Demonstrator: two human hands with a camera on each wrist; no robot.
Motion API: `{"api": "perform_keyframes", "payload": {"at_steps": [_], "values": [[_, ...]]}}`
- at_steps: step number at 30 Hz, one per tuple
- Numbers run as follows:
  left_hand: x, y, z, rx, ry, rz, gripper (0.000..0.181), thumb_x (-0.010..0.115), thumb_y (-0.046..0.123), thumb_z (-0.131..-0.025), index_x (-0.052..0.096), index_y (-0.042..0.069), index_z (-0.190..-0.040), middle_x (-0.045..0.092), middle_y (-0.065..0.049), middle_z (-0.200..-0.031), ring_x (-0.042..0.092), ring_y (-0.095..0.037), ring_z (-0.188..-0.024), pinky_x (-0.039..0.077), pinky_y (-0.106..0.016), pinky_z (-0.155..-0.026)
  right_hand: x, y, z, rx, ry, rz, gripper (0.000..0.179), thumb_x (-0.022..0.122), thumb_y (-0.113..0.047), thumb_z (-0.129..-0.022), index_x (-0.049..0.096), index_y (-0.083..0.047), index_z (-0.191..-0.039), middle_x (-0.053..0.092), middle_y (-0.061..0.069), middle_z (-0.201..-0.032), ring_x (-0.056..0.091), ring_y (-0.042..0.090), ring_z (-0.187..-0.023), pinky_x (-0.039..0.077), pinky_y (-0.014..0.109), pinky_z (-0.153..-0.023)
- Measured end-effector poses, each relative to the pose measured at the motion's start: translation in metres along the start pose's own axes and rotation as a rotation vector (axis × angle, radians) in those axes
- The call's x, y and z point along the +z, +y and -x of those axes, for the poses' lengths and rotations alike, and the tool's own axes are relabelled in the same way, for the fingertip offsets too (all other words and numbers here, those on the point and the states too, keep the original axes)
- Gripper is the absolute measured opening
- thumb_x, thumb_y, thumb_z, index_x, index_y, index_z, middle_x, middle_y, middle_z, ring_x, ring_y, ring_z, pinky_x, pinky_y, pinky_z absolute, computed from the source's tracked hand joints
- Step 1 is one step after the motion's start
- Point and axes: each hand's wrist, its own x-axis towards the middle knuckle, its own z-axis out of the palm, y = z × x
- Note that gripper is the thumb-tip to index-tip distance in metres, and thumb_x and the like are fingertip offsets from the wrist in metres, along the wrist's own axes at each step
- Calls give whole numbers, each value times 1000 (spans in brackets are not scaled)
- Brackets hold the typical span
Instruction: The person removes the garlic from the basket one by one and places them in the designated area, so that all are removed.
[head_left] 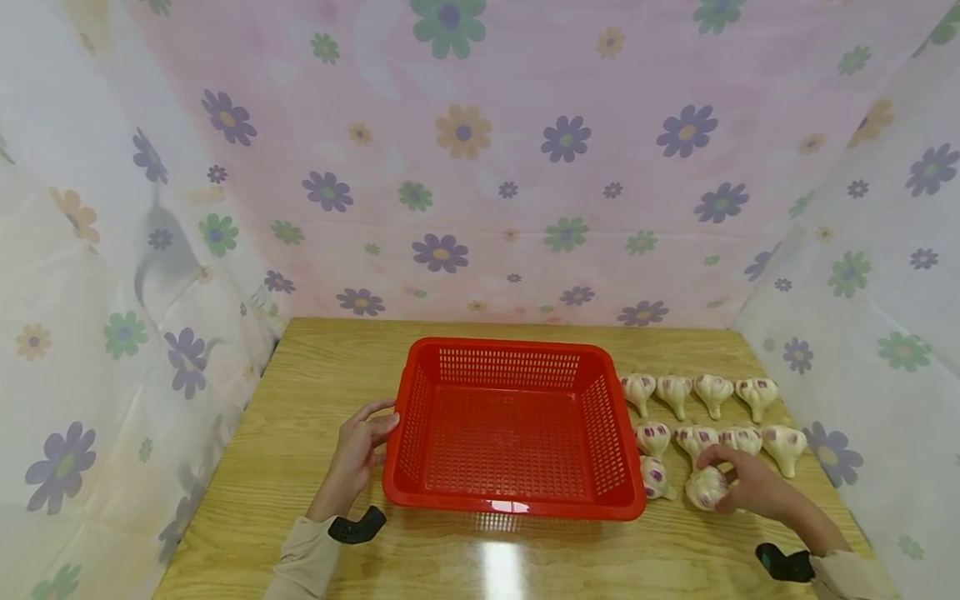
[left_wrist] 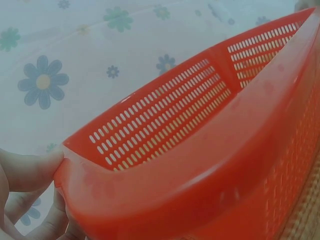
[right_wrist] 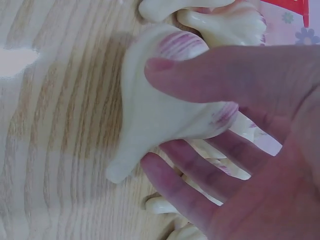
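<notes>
A red plastic basket [head_left: 517, 504] with slotted walls stands on the table, and nothing lies inside it. At its left rim, my left hand [head_left: 358, 450] grips the edge; in the left wrist view the thumb [left_wrist: 35, 170] lies on the rim corner, with the fingers bent below. To the right of the basket, my right hand [head_left: 761, 490] holds a garlic bulb [head_left: 703, 490], white with purple streaks. In the right wrist view the thumb [right_wrist: 195, 75] crosses this bulb [right_wrist: 145, 110] and the fingers lie along its other side.
Two rows of garlic bulbs [head_left: 712, 392] sit right of the basket, with another bulb [head_left: 655, 477] close beside its right wall. The wooden table [head_left: 322, 367] is bordered by flower-printed cloth [head_left: 510, 208] at the back and both sides.
</notes>
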Motion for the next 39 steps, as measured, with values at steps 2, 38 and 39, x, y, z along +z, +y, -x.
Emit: {"api": "perform_keyframes", "payload": {"at_steps": [2, 38, 39], "values": [[0, 0, 0, 3, -1, 3, 39, 62, 9, -89, 55, 7, -127, 67, -5, -97, 64, -20, -82, 55, -39, -65, 1, 1, 0, -4, 18, 32, 48, 78, 1, -63, 54, 3, -105, 53, 17, -105, 49, 4, -89, 45, 30, -63], [3, 2, 2, -10, 0, -17, 42, 62, 9, -89, 53, 7, -130, 67, -5, -98, 64, -20, -84, 55, -39, -68, 0, -1, 5, 47, 70, 115, 47, 70, 11, -59, 56, 1, -102, 55, 18, -106, 51, 18, -85, 46, 29, -60], [3, 2, 2, -9, -1, -16, 42, 62, 10, -89, 52, 7, -130, 67, -5, -98, 64, -20, -84, 55, -40, -68, 1, -1, 5, 41, 75, 117, 46, 70, 10, -59, 56, 0, -102, 55, 17, -106, 52, 17, -84, 47, 29, -59]]}}
